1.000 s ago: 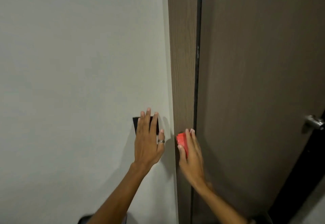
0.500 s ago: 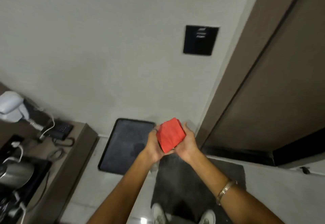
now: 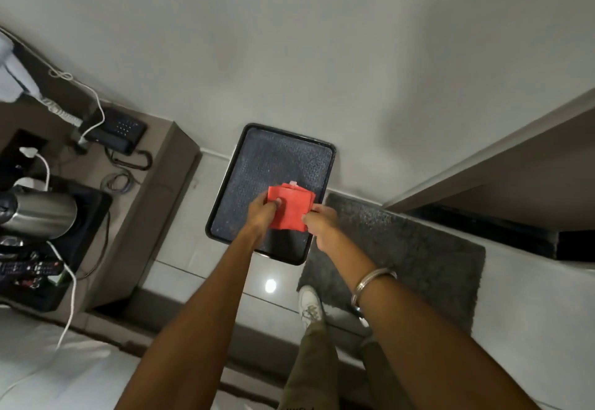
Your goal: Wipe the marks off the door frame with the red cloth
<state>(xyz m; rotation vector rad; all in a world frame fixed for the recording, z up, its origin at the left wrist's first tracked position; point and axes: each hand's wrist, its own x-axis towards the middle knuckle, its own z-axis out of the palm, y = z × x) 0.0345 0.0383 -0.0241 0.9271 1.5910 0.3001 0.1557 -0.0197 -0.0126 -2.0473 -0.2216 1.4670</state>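
Note:
The folded red cloth (image 3: 289, 208) is held between both hands, above a black tray on the floor. My left hand (image 3: 262, 213) pinches its left edge with the thumb on top. My right hand (image 3: 318, 221) grips its lower right corner. The brown door frame (image 3: 483, 155) runs diagonally at the right, well away from the cloth, with the door (image 3: 541, 190) beside it. No marks can be made out on the frame from here.
A black tray (image 3: 225, 197) lies on the floor against the grey wall. A dark mat (image 3: 418, 248) lies before the door. At left a side table (image 3: 161, 184) holds a phone (image 3: 117, 131), a kettle (image 3: 38, 213), cables and remotes. My shoe (image 3: 310, 306) stands on the tiles.
The view has swung from the door frame down to the floor. The cloth left the frame and both hands took hold of it, then lowered it over the tray.

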